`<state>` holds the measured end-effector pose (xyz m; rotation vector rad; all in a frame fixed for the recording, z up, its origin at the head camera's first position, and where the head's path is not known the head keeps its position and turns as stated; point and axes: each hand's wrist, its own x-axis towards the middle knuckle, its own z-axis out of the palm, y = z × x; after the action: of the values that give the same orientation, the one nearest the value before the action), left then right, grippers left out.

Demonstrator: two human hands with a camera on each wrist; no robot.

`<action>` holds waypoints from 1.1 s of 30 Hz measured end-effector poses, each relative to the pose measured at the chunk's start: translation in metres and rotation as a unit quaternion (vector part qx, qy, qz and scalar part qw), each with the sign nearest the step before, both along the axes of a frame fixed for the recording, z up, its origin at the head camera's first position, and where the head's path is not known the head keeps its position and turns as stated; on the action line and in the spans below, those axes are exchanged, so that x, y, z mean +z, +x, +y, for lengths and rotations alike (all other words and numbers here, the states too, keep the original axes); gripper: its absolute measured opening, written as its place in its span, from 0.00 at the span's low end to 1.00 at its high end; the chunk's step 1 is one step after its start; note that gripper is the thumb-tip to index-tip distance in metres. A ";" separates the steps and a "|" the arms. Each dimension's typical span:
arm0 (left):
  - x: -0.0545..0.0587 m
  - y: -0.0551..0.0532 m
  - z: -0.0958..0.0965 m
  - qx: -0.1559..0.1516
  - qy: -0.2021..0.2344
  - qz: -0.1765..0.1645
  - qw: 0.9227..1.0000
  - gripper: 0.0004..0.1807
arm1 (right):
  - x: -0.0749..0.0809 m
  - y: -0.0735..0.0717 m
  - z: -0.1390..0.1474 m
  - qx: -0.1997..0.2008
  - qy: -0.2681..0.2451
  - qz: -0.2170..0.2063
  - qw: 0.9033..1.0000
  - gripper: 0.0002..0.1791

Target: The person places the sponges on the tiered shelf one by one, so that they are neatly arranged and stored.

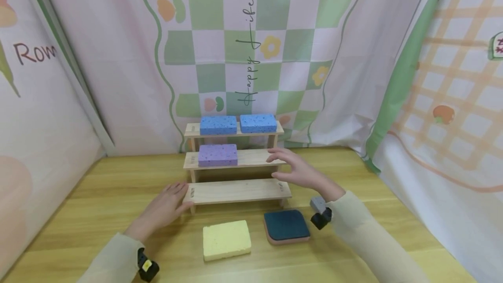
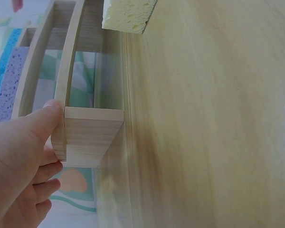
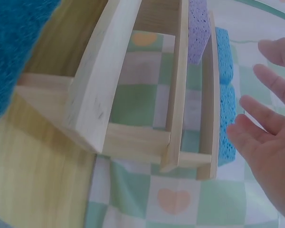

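Note:
A three-tier wooden shelf stand [image 1: 235, 191] stands on the table. My left hand [image 1: 170, 204] pinches the left end of its lowest step, the thumb [image 2: 50, 111] at the front edge and the fingers round the end. Above the right end of the stand, my right hand [image 1: 296, 169] is spread with nothing in it. Two blue sponges [image 1: 218, 125] [image 1: 258, 123] sit side by side on the top step. A purple sponge [image 1: 218, 155] lies on the left half of the middle step. The lowest step is bare.
In front of the stand lie a yellow sponge [image 1: 226, 240] and, to its right, a dark teal-topped sponge [image 1: 287, 225] with a pinkish underside. A small grey object [image 1: 317, 204] is partly hidden by the right wrist camera. Printed curtains [image 1: 133, 77] hang behind and at both sides.

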<state>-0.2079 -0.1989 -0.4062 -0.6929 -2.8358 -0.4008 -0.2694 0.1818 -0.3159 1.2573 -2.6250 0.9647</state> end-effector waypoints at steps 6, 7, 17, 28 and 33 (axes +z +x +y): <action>0.001 0.001 0.001 0.002 0.001 -0.003 1.000 0.32 | -0.003 0.004 0.013 -0.013 -0.001 -0.001 1.000 0.17; 0.001 0.001 0.001 0.002 0.001 -0.004 1.000 0.32 | -0.003 0.005 0.015 -0.015 -0.001 -0.003 1.000 0.17; 0.004 0.004 0.002 0.004 0.003 -0.009 1.000 0.33 | -0.006 0.013 0.037 -0.049 -0.003 -0.032 0.998 0.19; 0.004 0.005 0.002 0.005 0.001 -0.002 1.000 0.32 | -0.012 0.017 0.063 -0.059 -0.004 -0.018 0.998 0.20; 0.005 0.004 0.003 -0.001 -0.001 0.004 1.000 0.32 | -0.018 0.019 0.075 -0.074 -0.007 -0.026 0.997 0.20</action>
<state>-0.2035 -0.1960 -0.4017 -0.6959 -2.8290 -0.3952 -0.2505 0.2571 -0.3337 1.0320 -2.7002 1.0014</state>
